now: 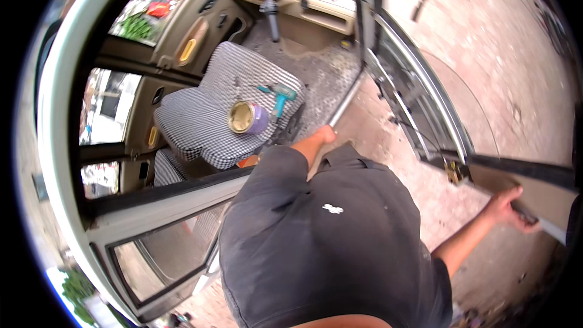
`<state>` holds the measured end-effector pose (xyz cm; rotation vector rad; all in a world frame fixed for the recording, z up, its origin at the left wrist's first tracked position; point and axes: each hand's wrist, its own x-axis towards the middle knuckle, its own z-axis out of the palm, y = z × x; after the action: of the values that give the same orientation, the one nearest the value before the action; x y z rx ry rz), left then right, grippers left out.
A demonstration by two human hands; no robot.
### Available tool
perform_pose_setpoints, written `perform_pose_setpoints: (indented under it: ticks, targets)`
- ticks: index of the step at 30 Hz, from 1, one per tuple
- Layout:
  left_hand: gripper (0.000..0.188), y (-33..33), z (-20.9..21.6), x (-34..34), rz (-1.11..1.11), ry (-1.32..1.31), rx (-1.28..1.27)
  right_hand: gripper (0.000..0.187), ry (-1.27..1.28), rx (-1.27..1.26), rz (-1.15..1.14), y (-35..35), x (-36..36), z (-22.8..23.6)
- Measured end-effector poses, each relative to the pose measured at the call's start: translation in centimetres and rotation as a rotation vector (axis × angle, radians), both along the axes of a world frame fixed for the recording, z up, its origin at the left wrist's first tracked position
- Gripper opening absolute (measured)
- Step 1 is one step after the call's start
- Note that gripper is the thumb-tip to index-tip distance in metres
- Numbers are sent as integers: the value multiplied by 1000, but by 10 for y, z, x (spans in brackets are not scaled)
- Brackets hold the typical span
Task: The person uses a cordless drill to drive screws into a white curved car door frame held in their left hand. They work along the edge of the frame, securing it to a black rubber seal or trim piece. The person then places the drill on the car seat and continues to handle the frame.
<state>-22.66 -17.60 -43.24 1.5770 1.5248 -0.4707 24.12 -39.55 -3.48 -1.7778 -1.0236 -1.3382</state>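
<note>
Beside the opening of a vehicle cab, my left hand (328, 134) hangs by the sill (348, 102) with its fingers curled in. What it may hold is too small to see. Out to the right, my right hand (509, 209) is closed on the dark outer handle (523, 214) of the open door (516, 187), its thumb sticking out. The door's inner side shows a bare window mechanism (408, 113). A latch (453, 172) sits at the door's edge. On the checked seat (212, 123) rest a teal power drill (282, 96) and a purple can (257, 118) without a lid.
A slim tool (237, 88) lies on the seat beside the can. Past it are the gear lever (271, 19) and the dashboard (316, 3). A second, rear door (164, 261) stands at the lower left. Reddish paving (388, 136) lies between cab and door.
</note>
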Motion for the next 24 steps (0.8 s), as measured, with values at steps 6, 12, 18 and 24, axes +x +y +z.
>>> perform_pose_setpoints:
  ticks: [6,12,18,24]
  targets:
    - [43,31,33,29,-55,-161,171,116,-20,-80,-193,6,-33,6]
    - [44,43,49,27,-39,-158,151,122,50,-41,-214,19,-38,4]
    - [48,15,28,-5,-22,-87,96,123,124,-12,-193,24,-44,4]
    - [46,2,26,-39,-22,-49,47,120,173,-38,-131,24,-58,6]
